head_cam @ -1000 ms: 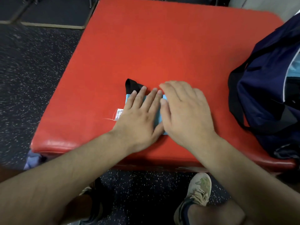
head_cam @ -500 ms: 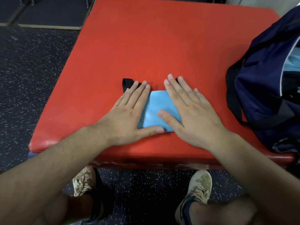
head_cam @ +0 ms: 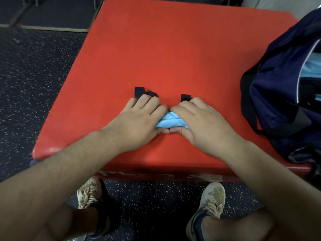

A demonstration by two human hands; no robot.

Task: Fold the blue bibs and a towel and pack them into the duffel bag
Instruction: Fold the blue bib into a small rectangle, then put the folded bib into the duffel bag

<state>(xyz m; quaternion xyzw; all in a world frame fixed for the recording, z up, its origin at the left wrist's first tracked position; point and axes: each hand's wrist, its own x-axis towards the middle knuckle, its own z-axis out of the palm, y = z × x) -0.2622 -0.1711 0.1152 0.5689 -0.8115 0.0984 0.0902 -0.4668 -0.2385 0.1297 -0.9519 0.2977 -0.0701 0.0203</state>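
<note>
We have both hands on the folded blue bib [head_cam: 168, 121], which lies near the front edge of the red counter [head_cam: 173, 49], directly in front of us. Our left hand [head_cam: 140, 119] grips the bib's left end and our right hand [head_cam: 199, 119] grips its right end, fingers curled over the far side and thumbs tucked along the near side, so that the thumb tips almost meet at the middle. Between the hands only a small bunched wedge of blue cloth shows. Black strap ends [head_cam: 139, 92] stick out beyond our left fingers, and another black strap end [head_cam: 185, 97] shows beyond our right fingers, both lying flat on the counter.

The bib's long axis runs left to right, across our body, and the two hands hold it at either end of that axis. The duffel bag [head_cam: 284, 94] sits at the right end of the counter, well apart from the bib, with its opening turned toward us and something pale blue [head_cam: 311, 66] already visible inside. So the bag lies to the right, in line with the bib's long axis, and our right hand is clearly the nearer one. We judge that the fold is done or nearly so, and that the coming move is a lift and a carry to the right, most easily led by the right hand, with care that the loose straps do not trail or undo the bundle.
</note>
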